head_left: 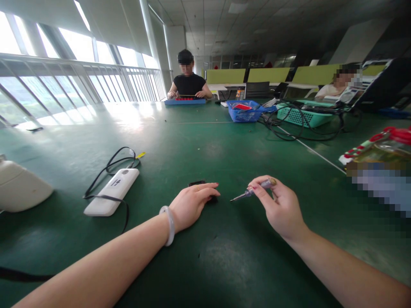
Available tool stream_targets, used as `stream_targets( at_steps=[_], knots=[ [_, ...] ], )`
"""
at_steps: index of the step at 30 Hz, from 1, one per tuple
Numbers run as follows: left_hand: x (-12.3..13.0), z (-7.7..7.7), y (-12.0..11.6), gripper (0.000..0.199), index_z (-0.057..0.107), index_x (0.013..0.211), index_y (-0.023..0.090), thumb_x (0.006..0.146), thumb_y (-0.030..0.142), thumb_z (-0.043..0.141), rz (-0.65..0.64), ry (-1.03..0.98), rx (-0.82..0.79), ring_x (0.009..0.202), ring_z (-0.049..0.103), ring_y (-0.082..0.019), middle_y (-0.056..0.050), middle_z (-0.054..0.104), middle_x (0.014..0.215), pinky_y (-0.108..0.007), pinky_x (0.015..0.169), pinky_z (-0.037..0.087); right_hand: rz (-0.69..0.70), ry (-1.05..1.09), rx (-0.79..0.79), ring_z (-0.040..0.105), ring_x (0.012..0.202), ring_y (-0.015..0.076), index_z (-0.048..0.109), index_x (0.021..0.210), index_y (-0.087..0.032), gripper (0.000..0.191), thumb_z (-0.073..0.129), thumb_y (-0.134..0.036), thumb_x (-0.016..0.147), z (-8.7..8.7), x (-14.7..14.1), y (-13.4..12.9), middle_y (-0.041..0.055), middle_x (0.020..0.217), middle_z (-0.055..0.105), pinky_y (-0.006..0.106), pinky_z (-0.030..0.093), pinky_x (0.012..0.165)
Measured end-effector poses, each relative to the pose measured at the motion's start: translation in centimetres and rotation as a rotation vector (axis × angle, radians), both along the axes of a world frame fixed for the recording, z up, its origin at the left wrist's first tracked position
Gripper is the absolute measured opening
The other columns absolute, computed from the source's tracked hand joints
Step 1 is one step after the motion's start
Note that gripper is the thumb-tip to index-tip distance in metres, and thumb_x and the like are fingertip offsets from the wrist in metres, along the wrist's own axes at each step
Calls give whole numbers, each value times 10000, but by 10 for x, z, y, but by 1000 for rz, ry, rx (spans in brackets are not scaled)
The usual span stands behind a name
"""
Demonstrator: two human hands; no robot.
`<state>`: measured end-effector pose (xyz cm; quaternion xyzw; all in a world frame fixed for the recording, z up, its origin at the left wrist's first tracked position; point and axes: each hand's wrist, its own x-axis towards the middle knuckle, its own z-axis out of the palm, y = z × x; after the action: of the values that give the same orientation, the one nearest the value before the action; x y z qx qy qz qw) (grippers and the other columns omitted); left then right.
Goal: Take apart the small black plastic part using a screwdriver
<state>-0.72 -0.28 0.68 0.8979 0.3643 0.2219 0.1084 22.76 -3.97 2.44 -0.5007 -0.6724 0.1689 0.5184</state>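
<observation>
My left hand (192, 202), a pale bangle (167, 226) at its wrist, lies over a small black object (196, 182) on the green table. The fingers are stretched out and mostly hide that object, so its kind does not show. In my right hand (281, 207) is a small screwdriver (253, 191) with a translucent purplish handle, pinched between thumb and fingers. Its thin metal tip points left toward the black object, a short gap away from it and from my left fingertips.
Left on the green table (205, 141) lie a white power bank (113, 191) with a black cable and a white rounded object (22, 186). Farther back are a blue basket (244, 113), a teal basket (303, 115) and tangled cables. One person (189, 81) sits opposite, another at right.
</observation>
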Motion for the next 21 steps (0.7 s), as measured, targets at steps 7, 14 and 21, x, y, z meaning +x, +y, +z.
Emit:
stream_targets(
  at_steps=[7, 14, 21],
  knots=[
    [1, 4, -2, 317, 639, 1098, 241, 907, 102, 428, -23, 53, 9, 1193, 558, -171, -21, 592, 1306, -336, 1038, 437, -2, -6, -3, 633, 726, 198, 630, 782, -197, 161, 542, -299, 871, 1, 0, -1, 38, 749, 666, 323, 486, 678],
    [1, 3, -1, 270, 634, 1104, 249, 930, 158, 448, -4, 53, 23, 1164, 577, -177, -20, 609, 1283, -345, 1015, 452, -8, -14, -2, 636, 731, 202, 631, 787, -198, 158, 547, -303, 870, 0, 0, -1, 39, 753, 669, 327, 490, 680],
    [2, 3, 1, 240, 631, 1117, 237, 925, 211, 488, -22, 49, -14, 1206, 538, -179, -18, 627, 1260, -362, 1053, 421, -2, -1, 7, 640, 734, 199, 630, 790, -197, 148, 552, -294, 870, -1, -1, 0, 37, 758, 672, 326, 492, 692]
  ],
)
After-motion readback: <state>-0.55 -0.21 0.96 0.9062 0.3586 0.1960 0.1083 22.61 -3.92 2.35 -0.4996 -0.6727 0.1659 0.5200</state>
